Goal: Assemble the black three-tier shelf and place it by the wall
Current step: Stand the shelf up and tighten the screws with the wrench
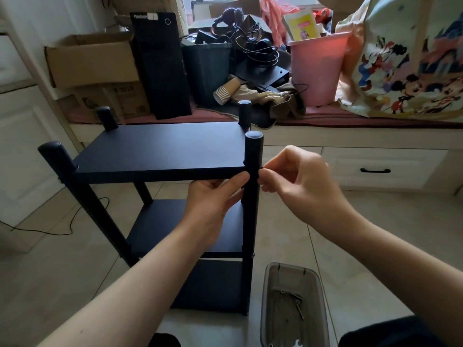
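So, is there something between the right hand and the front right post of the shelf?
Nothing visible. The right hand pinches something small and dark directly against the front right post, level with the top board. The left hand holds that board's underside from the other side.

The black shelf (160, 151) stands upright on the tiled floor, close in front of the person. It has three flat matte boards stacked one above another: the top board (162, 146) is widest in view, the middle board (162, 226) sits below it, and the bottom board (213, 284) lies near the floor. Four round black posts run through the corners, their capped ends rising above the top board. The near right post (251, 221) stands straight; the near left post (82, 194) appears slanted in the wide-angle view.
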Tool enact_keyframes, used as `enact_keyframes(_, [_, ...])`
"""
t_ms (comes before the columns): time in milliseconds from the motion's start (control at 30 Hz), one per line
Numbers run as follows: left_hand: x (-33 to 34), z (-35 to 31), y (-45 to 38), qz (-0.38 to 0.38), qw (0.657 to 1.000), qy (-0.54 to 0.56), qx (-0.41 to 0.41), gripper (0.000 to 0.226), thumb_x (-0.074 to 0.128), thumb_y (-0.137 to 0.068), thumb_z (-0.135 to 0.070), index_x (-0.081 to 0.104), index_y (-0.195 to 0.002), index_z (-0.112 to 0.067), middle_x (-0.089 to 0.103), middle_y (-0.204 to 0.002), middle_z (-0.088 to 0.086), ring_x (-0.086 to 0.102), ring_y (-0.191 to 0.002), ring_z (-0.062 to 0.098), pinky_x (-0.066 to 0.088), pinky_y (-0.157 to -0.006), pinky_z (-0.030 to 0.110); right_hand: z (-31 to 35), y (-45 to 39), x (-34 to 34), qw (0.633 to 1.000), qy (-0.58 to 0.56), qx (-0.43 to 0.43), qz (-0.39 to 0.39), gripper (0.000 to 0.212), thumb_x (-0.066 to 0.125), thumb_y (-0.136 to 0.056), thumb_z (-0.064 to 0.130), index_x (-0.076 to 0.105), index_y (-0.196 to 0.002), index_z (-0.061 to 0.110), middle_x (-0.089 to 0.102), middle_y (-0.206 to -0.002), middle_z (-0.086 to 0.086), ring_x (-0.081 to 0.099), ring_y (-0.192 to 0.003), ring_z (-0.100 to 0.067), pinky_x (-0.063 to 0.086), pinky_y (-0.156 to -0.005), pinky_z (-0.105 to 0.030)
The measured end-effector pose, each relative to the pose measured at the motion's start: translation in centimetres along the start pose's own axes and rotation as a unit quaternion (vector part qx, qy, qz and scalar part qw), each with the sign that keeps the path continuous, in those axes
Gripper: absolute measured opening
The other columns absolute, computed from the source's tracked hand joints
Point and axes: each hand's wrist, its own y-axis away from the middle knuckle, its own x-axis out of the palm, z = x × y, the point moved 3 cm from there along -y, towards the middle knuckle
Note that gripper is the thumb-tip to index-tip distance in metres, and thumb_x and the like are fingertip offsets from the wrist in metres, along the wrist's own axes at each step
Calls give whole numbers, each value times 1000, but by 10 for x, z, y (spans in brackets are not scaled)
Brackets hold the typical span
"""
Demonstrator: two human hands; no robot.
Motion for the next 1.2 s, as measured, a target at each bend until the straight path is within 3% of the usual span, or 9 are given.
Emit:
enact_keyframes(167, [0, -2, 1, 6, 1000, 0, 5, 47, 70, -74, -17, 68, -117, 2, 72, -117, 17, 71, -108, 27, 58, -90, 34, 2, -1, 0, 1000, -16, 0, -2, 12, 76, -85, 13, 66, -78, 16, 72, -69, 3, 70, -64, -8, 56, -64, -22])
enact_keyframes(267, [-1, -1, 1, 9, 1000, 1, 7, 46, 71, -74, -19, 69, -116, -1, 73, -117, 15, 71, -108, 25, 58, -88, 31, 5, 2, 1, 997, 63, -50, -19, 13, 76, -85, 15, 64, -79, 13, 69, -68, 6, 66, -65, -3, 51, -62, -14])
enact_keyframes(433, [-3, -1, -2, 9, 1000, 7, 10, 38, 71, -76, -20, 71, -113, -8, 75, -114, 9, 71, -109, 23, 58, -86, 30, 12, 3, 5, 978, 157, -133, -30, 12, 74, -87, 12, 62, -85, 10, 65, -73, 5, 62, -68, -8, 47, -67, -16])
enact_keyframes(533, [-4, 1, -2, 13, 1000, -2, 14, 33, 71, -76, -20, 73, -107, -12, 76, -110, 7, 72, -106, 23, 58, -85, 30, 7, 0, 3, 993, 87, -71, -20, 13, 74, -87, 14, 63, -80, 13, 68, -69, 7, 65, -66, -5, 48, -62, -12])
enact_keyframes(633, [-3, 0, -1, 23, 999, -16, 16, 38, 71, -75, -22, 71, -111, -10, 76, -111, 9, 72, -105, 23, 59, -86, 31, -1, -3, 2, 999, -28, 17, 14, 17, 70, -90, 21, 65, -76, 13, 72, -66, 0, 67, -59, -10, 52, -60, -23])
enact_keyframes(900, [-2, -1, 1, 11, 1000, -25, 7, 48, 71, -74, -21, 68, -119, -4, 73, -117, 11, 71, -108, 23, 58, -92, 35, 3, -2, 0, 999, 34, -6, 7, 15, 78, -82, 22, 65, -76, 20, 71, -68, 5, 68, -65, -7, 58, -66, -27])
enact_keyframes(967, [-2, 0, 1, 4, 1000, -17, 5, 47, 71, -72, -19, 69, -116, -2, 73, -117, 14, 72, -106, 24, 58, -90, 34, 2, -3, -3, 1000, 1, 9, 25, 12, 77, -82, 13, 67, -78, 19, 73, -71, 3, 70, -66, -10, 59, -67, -31])
enact_keyframes(1067, [-3, 0, 0, 2, 1000, -22, 9, 46, 72, -72, -19, 70, -114, -1, 73, -116, 16, 72, -106, 25, 59, -88, 32, 2, -5, -4, 997, -57, 26, 48, 13, 72, -85, 3, 69, -79, 14, 75, -72, -1, 70, -62, -13, 56, -63, -24])
enact_keyframes(1200, [-5, 0, 0, 6, 999, -32, 14, 52, 72, -74, -21, 67, -121, -1, 73, -117, 12, 71, -109, 24, 58, -89, 32, -7, -5, -3, 979, -154, 109, 78, 5, 70, -88, 13, 71, -86, 8, 76, -78, -5, 68, -66, -11, 57, -68, -26])
